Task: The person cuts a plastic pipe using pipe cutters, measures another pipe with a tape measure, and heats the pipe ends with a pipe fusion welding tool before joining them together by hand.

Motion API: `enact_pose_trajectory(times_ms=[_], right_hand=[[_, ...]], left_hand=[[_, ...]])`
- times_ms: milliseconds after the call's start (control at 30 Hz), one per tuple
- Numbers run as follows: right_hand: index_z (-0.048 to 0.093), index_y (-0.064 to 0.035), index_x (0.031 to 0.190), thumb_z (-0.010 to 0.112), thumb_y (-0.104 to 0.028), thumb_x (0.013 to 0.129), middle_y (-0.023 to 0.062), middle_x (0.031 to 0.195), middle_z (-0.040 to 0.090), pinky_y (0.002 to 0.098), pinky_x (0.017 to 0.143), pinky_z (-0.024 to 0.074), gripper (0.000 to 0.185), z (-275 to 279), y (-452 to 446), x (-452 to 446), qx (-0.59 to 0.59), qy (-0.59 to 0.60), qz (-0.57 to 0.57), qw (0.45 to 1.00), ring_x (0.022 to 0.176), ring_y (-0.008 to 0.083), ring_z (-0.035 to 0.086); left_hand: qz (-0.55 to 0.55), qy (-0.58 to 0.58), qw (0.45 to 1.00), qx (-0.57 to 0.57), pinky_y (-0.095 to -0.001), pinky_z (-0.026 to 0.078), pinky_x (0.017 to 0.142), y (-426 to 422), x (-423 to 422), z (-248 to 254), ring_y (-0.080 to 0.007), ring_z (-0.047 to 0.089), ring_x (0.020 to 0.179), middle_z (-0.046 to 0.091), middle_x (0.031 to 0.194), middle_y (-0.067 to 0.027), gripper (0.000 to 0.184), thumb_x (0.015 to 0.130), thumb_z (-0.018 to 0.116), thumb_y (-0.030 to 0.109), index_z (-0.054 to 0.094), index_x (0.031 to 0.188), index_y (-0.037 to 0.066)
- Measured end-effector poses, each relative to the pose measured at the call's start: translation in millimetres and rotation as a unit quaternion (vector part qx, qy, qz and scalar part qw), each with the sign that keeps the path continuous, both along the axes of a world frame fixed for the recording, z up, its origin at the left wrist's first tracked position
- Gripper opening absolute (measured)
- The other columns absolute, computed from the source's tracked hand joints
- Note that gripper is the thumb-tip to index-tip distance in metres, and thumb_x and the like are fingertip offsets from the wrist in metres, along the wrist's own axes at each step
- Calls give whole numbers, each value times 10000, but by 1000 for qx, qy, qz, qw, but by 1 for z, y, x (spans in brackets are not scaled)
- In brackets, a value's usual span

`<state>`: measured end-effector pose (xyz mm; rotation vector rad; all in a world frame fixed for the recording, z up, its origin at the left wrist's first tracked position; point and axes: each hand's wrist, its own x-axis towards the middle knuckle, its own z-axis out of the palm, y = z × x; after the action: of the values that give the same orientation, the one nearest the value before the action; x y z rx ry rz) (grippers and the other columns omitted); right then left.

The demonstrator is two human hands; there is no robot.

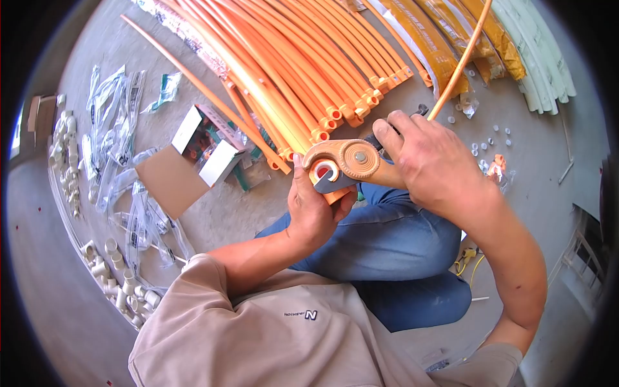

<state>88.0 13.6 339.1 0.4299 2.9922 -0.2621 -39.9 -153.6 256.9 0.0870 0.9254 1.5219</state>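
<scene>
My right hand (432, 158) is wrapped around the handles of an orange pipe cutter (361, 158), held over my lap. The cutter's curved jaw and grey blade (329, 182) sit around the end of an orange pipe (336, 195), whose pale inner ring faces up. Fingers of my left hand (311, 200) close around this pipe from below and the left, with the thumb up beside the jaw. Most of the pipe's length is hidden by my hand and the cutter. A thin orange rod (461, 64) rises from behind my right hand; whether I hold it, I cannot tell.
Many orange pipes (277, 71) lie side by side on the floor ahead. Yellow-wrapped bundles (419, 39) and pale green pipes (532, 58) are at right. An open cardboard box (173, 180), plastic bags (116, 122) and white fittings (126, 287) lie at left.
</scene>
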Motion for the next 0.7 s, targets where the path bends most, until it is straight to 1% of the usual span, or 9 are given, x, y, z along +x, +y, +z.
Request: enact_pose_trajectory(times_ms=[33,100,133,200,367,433,533,600,700], right_hand=[[581,0,1116,596,-114,830,109,941,594,378,778,543,309,1,-3,-4,1,1,6,1000,852,261,648],[588,-18,1063,592,-117,834,110,934,598,377,771,537,249,-1,-8,-11,22,10,25,999,842,263,648],[588,-18,1063,592,-117,834,110,934,598,377,771,537,249,-1,-9,-13,20,7,28,999,842,263,648],[582,-41,1001,588,-120,837,106,915,603,376,755,534,181,-1,-10,-17,16,-16,51,998,832,257,651],[568,-58,950,589,-133,842,98,884,609,374,725,526,133,2,-13,-25,27,-27,78,996,789,245,656],[569,-61,949,591,-139,845,96,873,611,374,713,524,131,2,-14,-29,33,-33,87,995,770,243,660],[524,-47,951,596,-94,799,114,897,562,398,711,502,175,2,-15,-32,1,-68,86,994,790,290,616],[566,-76,941,595,-149,856,98,834,628,362,668,531,116,3,-17,-34,30,-50,105,993,719,239,683],[563,-75,936,597,-158,853,102,834,636,368,651,537,122,4,-20,-35,23,-51,100,993,719,238,691]], left_hand=[[6,1,1000,1,-245,351,407,-7,-1,0,-166,578,621,626,835,-98,622,1033,188,628,533,1211,143],[59,-31,994,-90,-235,363,423,-12,0,7,-160,591,640,629,856,-91,613,1034,191,626,541,1197,149],[62,-34,993,-92,-235,363,423,-12,1,12,-160,591,640,629,856,-91,613,1034,191,626,541,1197,149],[104,-38,982,-153,-261,274,400,-9,1,21,-137,358,449,535,675,-98,678,1034,181,626,545,1024,53],[112,-44,979,-165,-254,288,410,-17,-5,30,-146,368,461,565,720,-123,649,1034,201,624,548,1037,75],[93,-39,988,-118,-252,285,408,-24,-8,25,-147,369,459,568,723,-125,648,1037,199,617,549,1048,72],[105,-46,986,-122,-249,284,407,-27,-10,28,-142,368,457,570,726,-122,650,1042,194,608,552,1062,66],[100,-47,988,-107,-248,281,406,-34,-12,26,-142,370,461,571,732,-122,647,1045,193,599,553,1072,63],[97,-59,989,-90,-243,274,403,-38,-13,27,-137,371,469,571,743,-118,659,1044,186,600,556,1089,57]])
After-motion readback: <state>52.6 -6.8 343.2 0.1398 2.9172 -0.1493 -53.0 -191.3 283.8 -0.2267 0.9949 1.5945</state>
